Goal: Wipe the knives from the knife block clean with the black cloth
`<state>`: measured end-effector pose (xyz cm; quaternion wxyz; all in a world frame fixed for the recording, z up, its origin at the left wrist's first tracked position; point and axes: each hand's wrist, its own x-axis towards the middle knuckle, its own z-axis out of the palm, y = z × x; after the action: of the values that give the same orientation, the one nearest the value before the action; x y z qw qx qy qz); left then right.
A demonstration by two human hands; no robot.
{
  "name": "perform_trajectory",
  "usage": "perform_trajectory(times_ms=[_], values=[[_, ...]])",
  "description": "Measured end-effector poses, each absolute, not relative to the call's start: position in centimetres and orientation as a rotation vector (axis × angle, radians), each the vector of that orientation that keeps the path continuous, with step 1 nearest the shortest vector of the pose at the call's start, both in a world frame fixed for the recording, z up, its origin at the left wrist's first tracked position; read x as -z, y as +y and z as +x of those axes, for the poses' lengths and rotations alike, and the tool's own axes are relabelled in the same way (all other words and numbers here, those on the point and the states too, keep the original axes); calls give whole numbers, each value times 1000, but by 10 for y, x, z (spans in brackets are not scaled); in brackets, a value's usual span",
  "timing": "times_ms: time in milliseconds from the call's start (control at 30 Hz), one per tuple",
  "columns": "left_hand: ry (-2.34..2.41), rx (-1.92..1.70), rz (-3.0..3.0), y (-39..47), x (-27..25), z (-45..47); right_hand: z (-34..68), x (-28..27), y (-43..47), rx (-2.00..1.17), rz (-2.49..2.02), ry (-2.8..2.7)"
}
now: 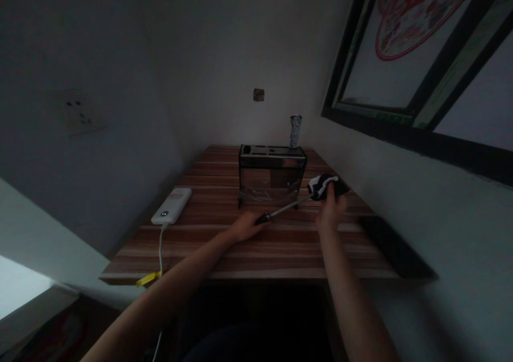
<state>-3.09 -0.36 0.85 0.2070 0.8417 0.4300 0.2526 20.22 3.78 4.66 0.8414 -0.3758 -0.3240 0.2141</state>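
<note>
My left hand [245,225] is wrapped round the dark handle of a slim steel tool [285,208], held slantwise above the table. It looks like a sharpening steel or narrow knife; I cannot tell which. At its far end, my right hand [332,208] grips a black-and-white cloth [321,186] that hides the tip. Just behind the tool stands a knife block [273,162] with a slotted dark top and a see-through front. A patterned silvery handle [295,131] sticks up from the block's right end.
On the wood-grain table [216,167], a white power bank [172,205] lies at the left with a white cable [161,247] bearing a yellow tag [148,278]. A flat black object [396,246] lies along the right edge. Walls close in behind and at both sides.
</note>
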Motion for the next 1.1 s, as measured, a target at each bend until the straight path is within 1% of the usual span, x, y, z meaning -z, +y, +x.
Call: perform_trajectory(times_ms=[267, 500, 667, 800, 1100], values=[[1198, -748, 2283, -1, -7, -32, 183, -37, 36, -658, -814, -782], [1187, -849, 2262, -2, -9, -32, 162, -27, 27, -916, -841, -1082], [1164, -853, 2260, 0, -7, -33, 150, -15, 24, -1067, -912, -1321], [1130, -853, 2278, 1, -6, -34, 142, -7, 22, -1049, -967, -1435], [1144, -839, 2275, 3, -3, -35, 141, -7, 20, -1015, -961, -1472]])
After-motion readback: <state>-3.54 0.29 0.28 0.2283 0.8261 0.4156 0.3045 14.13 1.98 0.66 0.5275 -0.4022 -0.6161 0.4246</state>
